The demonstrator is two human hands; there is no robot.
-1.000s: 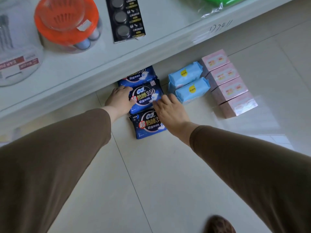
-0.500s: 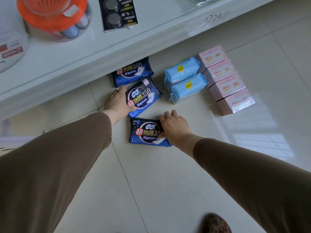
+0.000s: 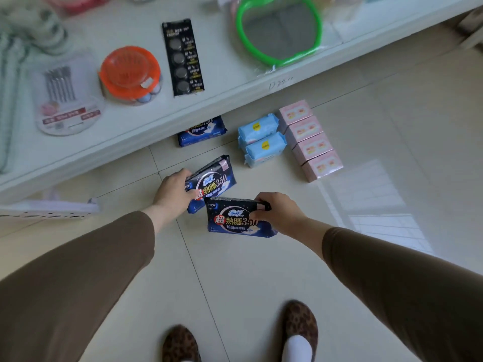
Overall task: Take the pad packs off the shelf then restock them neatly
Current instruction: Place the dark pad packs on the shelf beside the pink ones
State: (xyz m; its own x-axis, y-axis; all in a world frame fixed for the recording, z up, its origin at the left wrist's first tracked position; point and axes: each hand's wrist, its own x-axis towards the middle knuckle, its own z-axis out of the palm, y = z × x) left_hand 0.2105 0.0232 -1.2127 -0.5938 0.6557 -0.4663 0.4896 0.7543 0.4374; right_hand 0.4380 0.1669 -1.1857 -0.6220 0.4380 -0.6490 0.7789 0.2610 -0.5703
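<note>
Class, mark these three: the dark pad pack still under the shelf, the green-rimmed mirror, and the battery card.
dark pad pack (image 3: 202,134): head view, printed front.
green-rimmed mirror (image 3: 278,32): head view, glass centre.
battery card (image 3: 183,57): head view, card middle.

**Colours and patterns**

Three pad packs are navy with white and red print. Two packs are pale blue with yellow dots. Four boxes are pink. The tub is orange, the hoop green, the sleeves brown, the slippers leopard-spotted.
</note>
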